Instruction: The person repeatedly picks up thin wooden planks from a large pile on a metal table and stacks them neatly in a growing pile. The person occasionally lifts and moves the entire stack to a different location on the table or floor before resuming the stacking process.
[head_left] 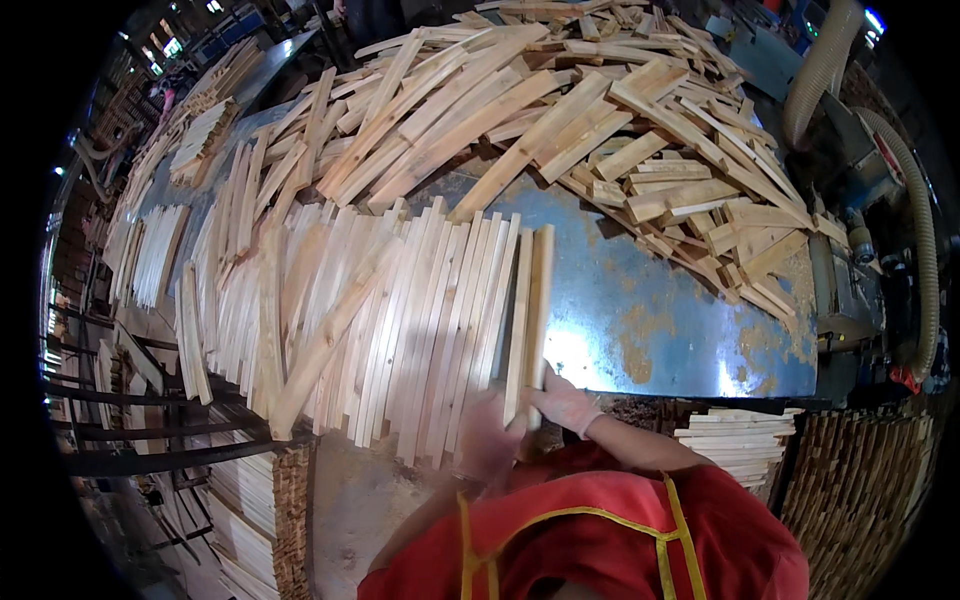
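Note:
My right hand (565, 402), in a pale glove, closes round the near end of a wooden strip (541, 300) that points away from me. Close beside it on the left lies a second wooden strip (519, 325), roughly parallel. My left hand (490, 435) is at the near end of this second strip; motion smears its fingers, so its grip does not show. To the left, a row of pale wooden strips (440, 320) lies side by side, their near ends uneven. One longer board (335, 335) lies slantwise over the row.
A large heap of loose boards (480, 110) covers the far side of the metal table (650, 300), which carries sawdust patches. Stacked strips (740, 440) stand below its front edge at right, beside a tall wood stack (855, 500). A ribbed hose (915, 200) hangs at far right.

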